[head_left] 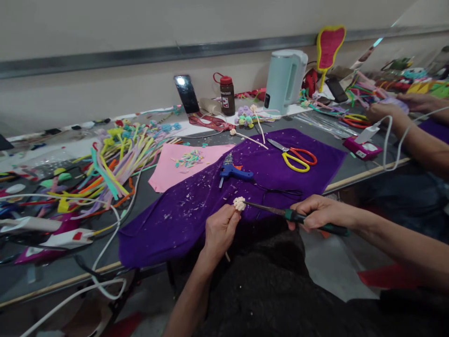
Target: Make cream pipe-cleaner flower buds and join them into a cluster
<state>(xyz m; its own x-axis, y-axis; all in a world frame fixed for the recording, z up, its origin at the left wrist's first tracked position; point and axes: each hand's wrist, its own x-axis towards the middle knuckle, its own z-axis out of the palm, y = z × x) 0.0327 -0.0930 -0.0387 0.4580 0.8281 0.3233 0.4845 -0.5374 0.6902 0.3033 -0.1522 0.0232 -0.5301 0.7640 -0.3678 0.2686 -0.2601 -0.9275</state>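
Note:
Pinched between the fingertips of my left hand is a small cream-coloured pipe-cleaner flower; a bit of its pale stem shows below the hand. My right hand is closed round the dark green and black handle of long-nose pliers. Their thin metal tip points left and meets the flower's edge; whether it grips it, I cannot tell. Just beyond lies a blue glue gun on the purple cloth. Scissors with red and yellow handles rest farther right, near two cream flowers on stems.
Pipe cleaners are heaped at the left beside white cables. Small coloured clippings lie on pink cloth. A phone, a bottle and a kettle line the wall. Another person's hands work at right.

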